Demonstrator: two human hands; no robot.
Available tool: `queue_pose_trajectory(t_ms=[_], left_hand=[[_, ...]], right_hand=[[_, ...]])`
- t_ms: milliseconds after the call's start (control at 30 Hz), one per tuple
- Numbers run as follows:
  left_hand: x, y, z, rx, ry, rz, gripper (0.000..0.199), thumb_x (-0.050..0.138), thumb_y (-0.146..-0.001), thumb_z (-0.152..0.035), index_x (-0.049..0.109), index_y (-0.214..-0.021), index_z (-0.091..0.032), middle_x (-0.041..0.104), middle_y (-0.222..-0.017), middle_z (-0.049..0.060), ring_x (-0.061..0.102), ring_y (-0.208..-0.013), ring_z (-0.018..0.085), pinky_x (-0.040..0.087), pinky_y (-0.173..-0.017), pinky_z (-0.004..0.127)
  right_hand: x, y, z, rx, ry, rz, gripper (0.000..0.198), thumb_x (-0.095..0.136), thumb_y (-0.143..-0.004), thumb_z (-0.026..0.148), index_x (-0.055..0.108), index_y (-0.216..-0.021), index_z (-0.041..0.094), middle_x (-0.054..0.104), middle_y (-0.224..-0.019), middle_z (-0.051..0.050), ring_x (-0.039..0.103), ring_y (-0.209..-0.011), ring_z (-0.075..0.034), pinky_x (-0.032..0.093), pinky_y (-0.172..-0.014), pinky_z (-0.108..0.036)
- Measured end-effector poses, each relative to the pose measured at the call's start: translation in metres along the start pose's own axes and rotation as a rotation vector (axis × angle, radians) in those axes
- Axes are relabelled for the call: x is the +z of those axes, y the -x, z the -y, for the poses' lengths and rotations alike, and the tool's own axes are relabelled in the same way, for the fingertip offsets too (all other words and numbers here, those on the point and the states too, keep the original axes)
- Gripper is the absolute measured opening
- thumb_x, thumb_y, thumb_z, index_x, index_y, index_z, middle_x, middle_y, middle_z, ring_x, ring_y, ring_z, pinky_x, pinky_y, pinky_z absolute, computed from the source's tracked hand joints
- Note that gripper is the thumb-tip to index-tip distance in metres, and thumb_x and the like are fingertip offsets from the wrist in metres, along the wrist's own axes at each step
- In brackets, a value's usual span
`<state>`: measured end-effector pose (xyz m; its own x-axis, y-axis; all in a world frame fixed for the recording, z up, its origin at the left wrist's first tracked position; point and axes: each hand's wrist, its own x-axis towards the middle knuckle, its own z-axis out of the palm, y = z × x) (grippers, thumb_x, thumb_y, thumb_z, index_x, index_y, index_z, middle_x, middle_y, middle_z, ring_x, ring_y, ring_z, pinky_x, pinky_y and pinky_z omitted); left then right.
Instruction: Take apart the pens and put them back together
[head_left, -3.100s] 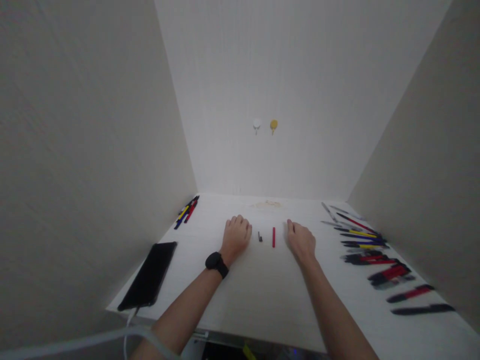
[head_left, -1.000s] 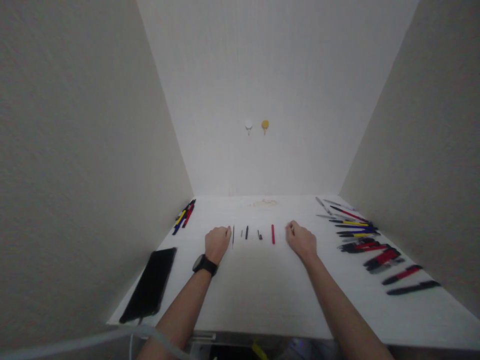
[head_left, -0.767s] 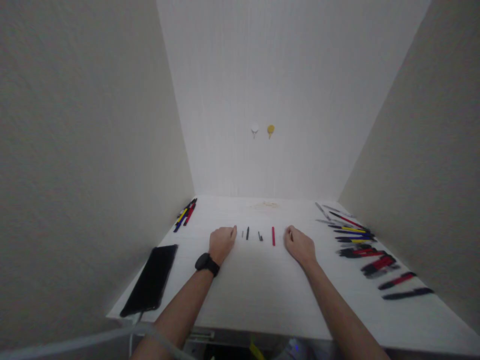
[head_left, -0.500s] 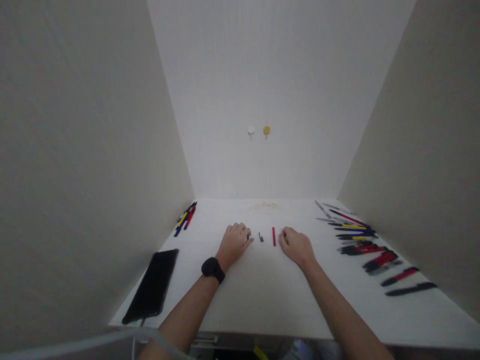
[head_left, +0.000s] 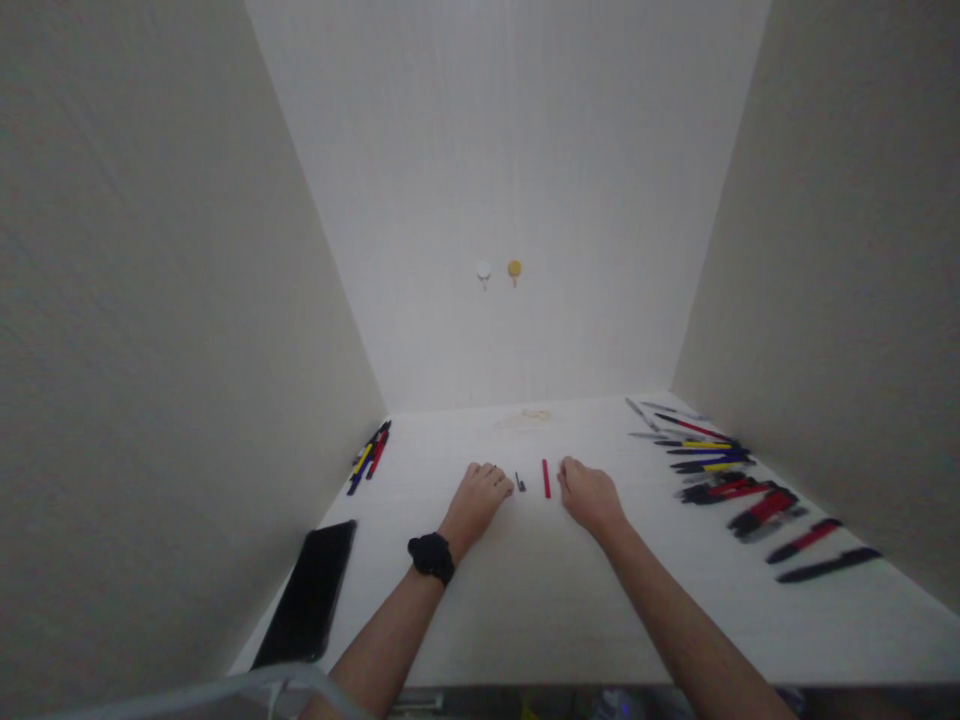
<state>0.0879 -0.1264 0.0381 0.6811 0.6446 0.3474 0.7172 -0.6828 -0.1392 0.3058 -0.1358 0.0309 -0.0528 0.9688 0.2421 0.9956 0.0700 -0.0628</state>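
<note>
My left hand (head_left: 480,495) has neared the black clip (head_left: 520,483); curled like my right hand (head_left: 591,493), both holds unclear, it should pinch lightly.

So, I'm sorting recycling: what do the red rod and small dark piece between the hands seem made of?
Red rod: probably plastic, given its even, solid colour; looks matte, no glint.
Small dark piece: perhaps plastic too, mostly dark, but too small to judge finish.
</note>
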Motion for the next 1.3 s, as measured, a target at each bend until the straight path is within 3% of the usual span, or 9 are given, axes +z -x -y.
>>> queue_pose_trajectory(t_ms=[233, 433, 700, 900, 1033, 1167, 1300], left_hand=[[0.006, 0.005, 0.001, -0.049, 0.109, -0.018, 0.011, 0.051, -0.091, -0.025, 0.060, -0.088, -0.019, 0.063, -0.090, 0.002, 0.051, -0.089, 0.019, 0.033, -0.081, 0.035], [0.003, 0.011, -0.006, -0.120, 0.212, -0.077, 0.011, 0.046, -0.091, -0.012, 0.056, -0.092, -0.019, 0.060, -0.086, 0.002, 0.050, -0.084, 0.018, 0.035, -0.086, 0.036], [-0.005, 0.010, -0.011, -0.199, 0.449, -0.299, 0.035, 0.037, -0.079, 0.004, 0.057, -0.096, -0.018, 0.054, -0.095, 0.005, 0.050, -0.091, 0.017, 0.042, -0.082, 0.031], [-0.007, 0.008, -0.011, -0.220, 0.582, -0.444, 0.035, 0.038, -0.076, 0.004, 0.062, -0.090, -0.018, 0.053, -0.091, 0.005, 0.051, -0.089, 0.017, 0.044, -0.079, 0.030], [-0.005, 0.007, -0.010, -0.265, 0.630, -0.536, 0.031, 0.040, -0.082, -0.001, 0.062, -0.094, -0.019, 0.057, -0.092, 0.006, 0.053, -0.090, 0.018, 0.045, -0.081, 0.033], [-0.004, 0.006, -0.010, -0.300, 0.689, -0.550, 0.022, 0.041, -0.090, -0.012, 0.061, -0.095, -0.020, 0.062, -0.092, 0.006, 0.055, -0.090, 0.018, 0.045, -0.082, 0.033], [-0.004, 0.008, -0.010, -0.344, 0.670, -0.515, 0.020, 0.042, -0.091, -0.018, 0.060, -0.083, -0.019, 0.061, -0.081, 0.004, 0.055, -0.080, 0.016, 0.044, -0.075, 0.029]], right_hand=[[0.003, 0.001, -0.004, 0.023, -0.042, -0.102, 0.015, 0.039, -0.093, 0.013, 0.054, -0.091, 0.014, 0.067, -0.086, -0.009, 0.064, -0.078, -0.019, 0.032, -0.064, -0.028], [-0.001, 0.001, -0.005, 0.070, -0.183, -0.248, 0.015, 0.041, -0.093, 0.015, 0.054, -0.088, 0.017, 0.066, -0.073, -0.004, 0.062, -0.070, -0.016, 0.030, -0.061, -0.026], [-0.001, 0.002, 0.004, -0.055, -0.321, -0.420, 0.020, 0.037, -0.094, 0.019, 0.056, -0.089, 0.018, 0.064, -0.065, -0.002, 0.061, -0.061, -0.016, 0.031, -0.057, -0.025], [0.002, 0.003, 0.010, -0.159, -0.456, -0.498, 0.026, 0.035, -0.093, 0.020, 0.061, -0.097, 0.017, 0.070, -0.080, -0.004, 0.066, -0.070, -0.017, 0.043, -0.064, -0.025], [0.006, 0.001, 0.009, -0.207, -0.509, -0.575, 0.028, 0.037, -0.093, 0.019, 0.063, -0.103, 0.017, 0.072, -0.097, -0.007, 0.069, -0.082, -0.018, 0.049, -0.073, -0.026], [0.009, -0.001, 0.009, -0.280, -0.489, -0.618, 0.031, 0.038, -0.092, 0.017, 0.066, -0.104, 0.017, 0.073, -0.100, -0.007, 0.069, -0.085, -0.018, 0.051, -0.076, -0.028], [0.004, 0.002, 0.017, -0.325, -0.476, -0.652, 0.028, 0.040, -0.093, 0.020, 0.068, -0.097, 0.017, 0.074, -0.092, -0.007, 0.069, -0.079, -0.017, 0.050, -0.073, -0.026]])
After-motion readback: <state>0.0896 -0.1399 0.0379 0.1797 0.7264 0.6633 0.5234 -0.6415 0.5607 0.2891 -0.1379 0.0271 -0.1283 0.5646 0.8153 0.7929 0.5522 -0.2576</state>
